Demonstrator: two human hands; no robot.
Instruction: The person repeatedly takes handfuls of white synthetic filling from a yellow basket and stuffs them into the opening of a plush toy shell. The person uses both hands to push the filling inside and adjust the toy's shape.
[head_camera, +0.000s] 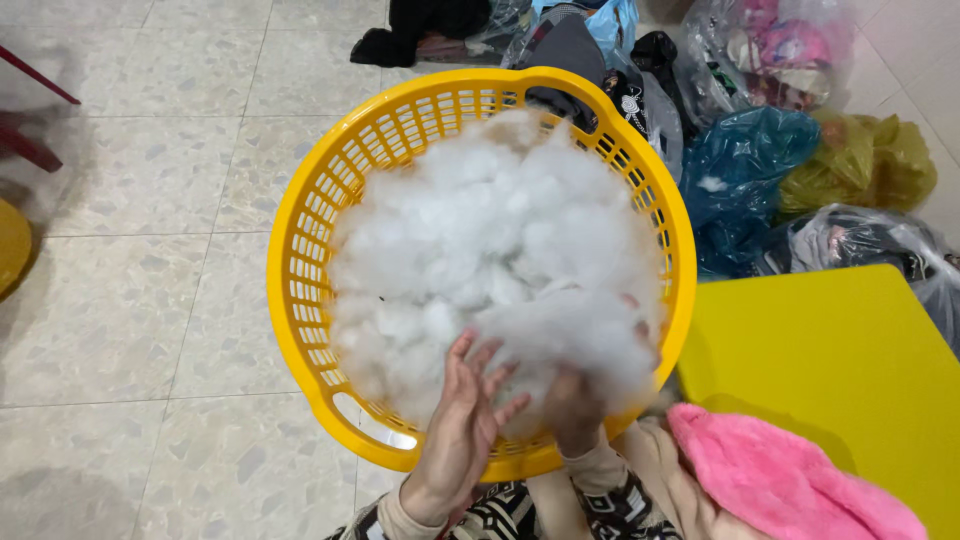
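Observation:
A round yellow plastic basket (300, 250) stands on the tiled floor, heaped with white fluffy stuffing (480, 230). My left hand (462, 425) reaches over the near rim, fingers spread, touching the stuffing from the left. My right hand (575, 405) is sunk into a clump of the stuffing (570, 335) at the near edge and closed around it, fingers mostly hidden by the fibres. A pink fuzzy cloth (780, 480) lies by my right forearm.
A yellow table top (840, 360) sits at the right. Behind the basket lie several plastic bags: blue (745, 170), olive (870, 160), clear (780, 50) and grey (870, 240), plus dark clothes (430, 25). Red chair legs (30, 110) stand at far left.

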